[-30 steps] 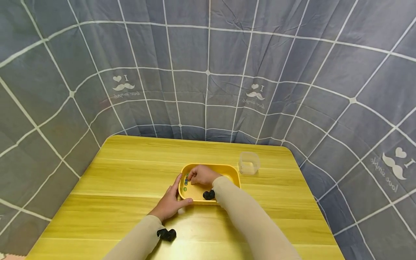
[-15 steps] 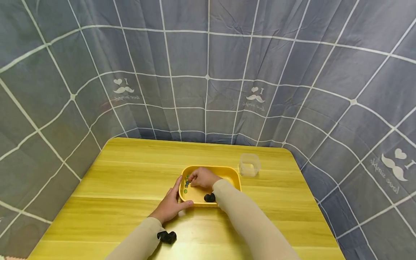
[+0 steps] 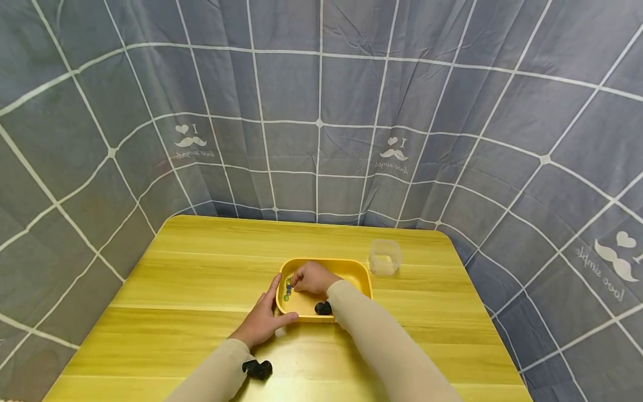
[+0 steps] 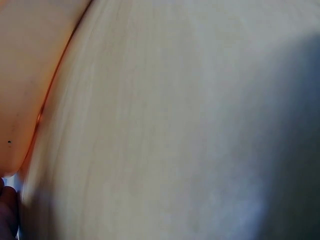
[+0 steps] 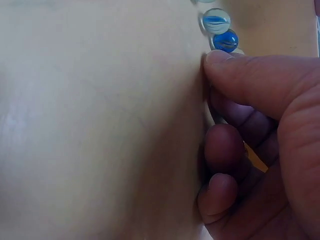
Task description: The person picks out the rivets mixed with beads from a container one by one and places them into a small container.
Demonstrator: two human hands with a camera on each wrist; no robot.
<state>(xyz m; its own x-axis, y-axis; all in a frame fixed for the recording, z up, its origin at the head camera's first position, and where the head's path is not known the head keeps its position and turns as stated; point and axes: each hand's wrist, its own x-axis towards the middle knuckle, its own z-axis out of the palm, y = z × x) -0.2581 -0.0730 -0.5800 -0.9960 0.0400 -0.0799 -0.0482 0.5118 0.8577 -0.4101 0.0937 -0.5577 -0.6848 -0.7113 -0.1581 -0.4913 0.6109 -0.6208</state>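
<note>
A yellow rectangular tray (image 3: pixel 358 273) lies on the table, with several small glass marbles (image 3: pixel 288 288) in a line along its left end. My left hand (image 3: pixel 262 318) rests around the tray's near left corner, fingers straight along the left wall and thumb along the front. Inside the tray, my right hand (image 3: pixel 315 278) reaches to the marbles with curled fingers. In the right wrist view its thumb (image 5: pixel 250 75) and fingers pinch at a marble mostly hidden behind the thumb. Just beyond the thumb tip sit a blue marble (image 5: pixel 225 41) and a clear blue-streaked marble (image 5: pixel 216 21).
A clear square plastic container (image 3: pixel 385 258) stands just right of the tray on the wood-grain table (image 3: pixel 216 268). A grey curtain (image 3: pixel 346 139) with white grid lines surrounds the back and sides. A black wrist camera (image 3: pixel 257 369) is worn at the left sleeve.
The marbles stand closer together in their line, and my right fingertips have shifted slightly among them. My left hand stays at the tray's corner. The head view has tilted up slightly.
</note>
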